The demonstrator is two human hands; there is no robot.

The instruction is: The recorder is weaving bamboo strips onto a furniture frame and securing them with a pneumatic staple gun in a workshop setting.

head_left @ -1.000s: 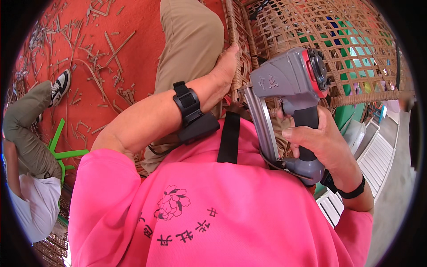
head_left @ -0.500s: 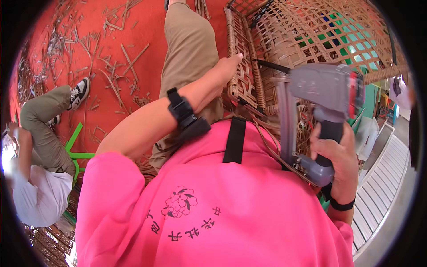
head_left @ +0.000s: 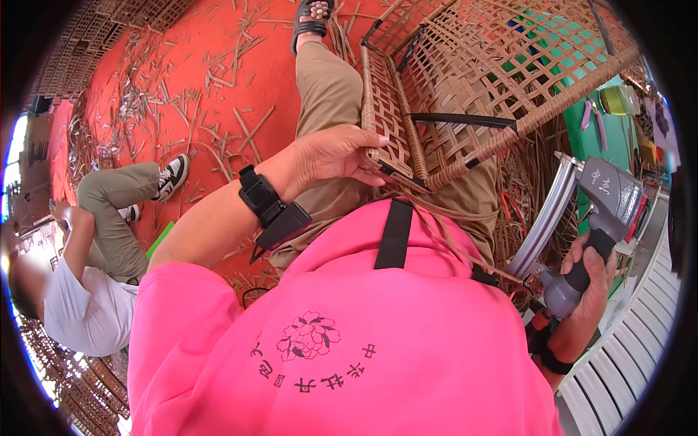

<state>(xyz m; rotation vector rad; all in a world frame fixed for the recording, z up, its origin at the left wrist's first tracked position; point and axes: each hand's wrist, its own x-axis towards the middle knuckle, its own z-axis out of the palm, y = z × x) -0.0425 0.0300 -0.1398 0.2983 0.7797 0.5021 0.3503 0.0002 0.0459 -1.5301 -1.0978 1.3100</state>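
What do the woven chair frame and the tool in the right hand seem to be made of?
Woven chair frame: tan rattan-like strips, matte, in an open lattice, wrapped around dark bars, likely metal. Nail gun in the right hand: grey body, probably cast metal or hard plastic, with a curved shiny metal magazine and a dark grip.

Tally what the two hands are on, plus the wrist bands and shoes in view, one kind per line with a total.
Woven rattan frame, gripped by the left hand: 1
Grey staple gun, held by the right hand: 1
Black wrist bands: 2
Sandal: 1
Black and white sneakers: 2
Total: 7
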